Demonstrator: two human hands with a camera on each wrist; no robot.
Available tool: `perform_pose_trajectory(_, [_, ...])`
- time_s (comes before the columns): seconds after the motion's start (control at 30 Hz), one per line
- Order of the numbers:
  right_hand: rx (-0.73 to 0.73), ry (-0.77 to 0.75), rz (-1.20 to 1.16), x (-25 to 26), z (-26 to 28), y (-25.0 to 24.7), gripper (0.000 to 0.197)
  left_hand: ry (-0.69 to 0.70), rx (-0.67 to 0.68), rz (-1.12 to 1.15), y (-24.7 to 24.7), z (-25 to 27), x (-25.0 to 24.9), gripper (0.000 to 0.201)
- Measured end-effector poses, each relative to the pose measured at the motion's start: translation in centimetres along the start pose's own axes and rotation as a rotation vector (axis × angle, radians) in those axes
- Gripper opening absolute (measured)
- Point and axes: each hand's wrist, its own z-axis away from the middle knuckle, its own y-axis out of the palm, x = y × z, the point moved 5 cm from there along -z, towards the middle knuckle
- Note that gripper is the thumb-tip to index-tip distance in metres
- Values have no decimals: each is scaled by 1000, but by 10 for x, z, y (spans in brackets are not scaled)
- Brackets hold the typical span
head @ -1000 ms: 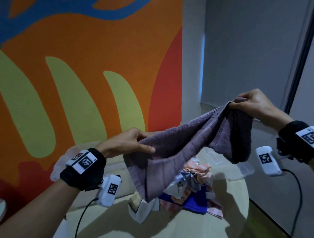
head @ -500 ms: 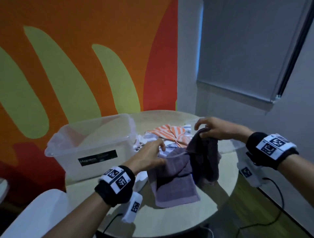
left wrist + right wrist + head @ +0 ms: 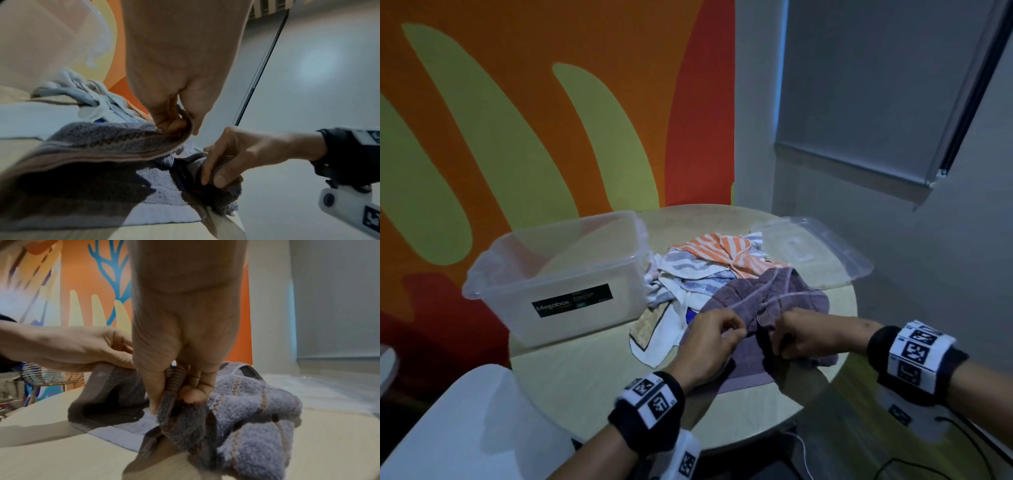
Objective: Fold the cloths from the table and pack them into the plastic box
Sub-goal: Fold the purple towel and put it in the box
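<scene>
The empty plastic box [image 3: 558, 274] stands left of the left hand [image 3: 709, 346], whose grip pinches the purple towel [image 3: 767, 298] rumpled on the tabletop [image 3: 585, 370], the right hand [image 3: 801, 334] pinching its hem just beside.

A small meeting or break room, likely in an office. A round table [image 3: 592, 370] stands in the corner against a bright orange mural [image 3: 517, 102], with a grey roller blind [image 3: 876, 85] right of the mural.
</scene>
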Motion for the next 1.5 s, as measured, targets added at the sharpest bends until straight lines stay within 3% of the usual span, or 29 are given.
perform_pose_trajectory(0.07, [-6,16,-38,-1,-3,5,20,-2,-50,21,10,-4,-5,8])
perform_pose_trajectory(0.23, [-49,5,-70,3,-8,33,22,-64,135,-56,46,5,10,23])
perform_pose_trajectory(0.43, [-179,-38,97,6,-11,42,15,-233,-69,98,40,9,35,6])
perform_pose_trajectory(0.5, [-168,-53,59,9,-11,39,13,-195,-108,119,35,6,34,7])
perform_pose_trajectory(0.63, [-225,-51,-223,10,-10,5,14,-116,-54,131,26,2,20,15])
perform_pose_trajectory(0.73, [-265,-46,-304,11,-14,-16,16,-116,-55,238,18,-3,11,18])
perform_pose_trajectory(0.93, [-350,-55,-495,20,-14,-47,14,-121,-195,262,-7,-10,-5,20])
perform_pose_trajectory(1.07, [-422,-34,-607,18,-14,-58,15,-74,-116,390,-10,-6,-22,19])
perform_pose_trajectory(1.17, [-396,-5,-635,18,-14,-65,15,23,-143,199,-16,-9,-29,23])
perform_pose_trajectory(1.23, [-414,-4,-591,19,-10,-79,14,48,-186,128,-30,-16,-30,21])
perform_pose_trajectory(1.33, [-593,10,-494,-2,6,-120,5,49,-370,112,-84,-29,-25,23])
perform_pose_trajectory(1.5, [-928,131,-521,-59,55,-184,32,14,-673,163,-223,-28,-23,18])
